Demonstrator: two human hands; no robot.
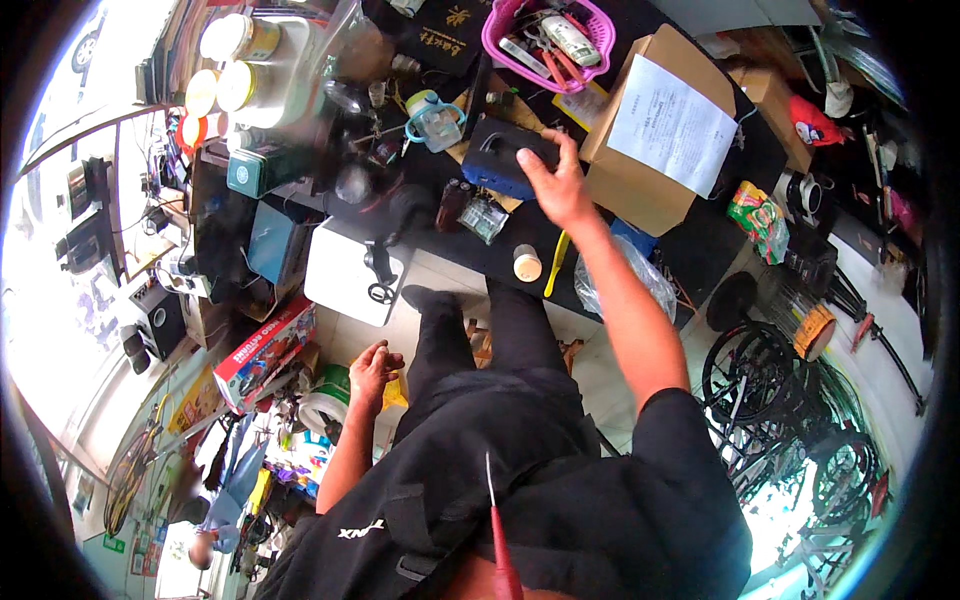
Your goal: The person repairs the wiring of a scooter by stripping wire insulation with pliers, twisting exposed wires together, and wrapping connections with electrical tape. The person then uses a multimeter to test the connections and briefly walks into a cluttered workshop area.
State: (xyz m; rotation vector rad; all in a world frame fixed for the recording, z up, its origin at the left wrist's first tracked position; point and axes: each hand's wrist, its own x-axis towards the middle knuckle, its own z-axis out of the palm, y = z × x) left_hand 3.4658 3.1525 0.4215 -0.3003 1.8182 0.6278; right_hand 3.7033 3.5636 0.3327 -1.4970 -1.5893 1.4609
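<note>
My right hand (562,188) reaches over the black table, thumb and forefinger spread apart. It is at the right side of a blue box with a dark top (495,165); whether it touches the box I cannot tell. My left hand (371,376) hangs beside my left thigh, fingers loosely bent and slightly apart, with nothing visible in it. A red-handled screwdriver (503,545) with a thin metal shaft points up from the lower edge in front of my black clothes, away from both hands. Close to my right hand stands an open cardboard box (625,195) with a printed sheet on its flap.
A pink basket of tools (488,40), a handled cup (436,122), a small pale-topped jar (527,262) and a yellow strip (557,265) lie around the table. White stool top (345,270) at left. Bicycle wheels (750,370) stand right; a red box (265,352) stands left.
</note>
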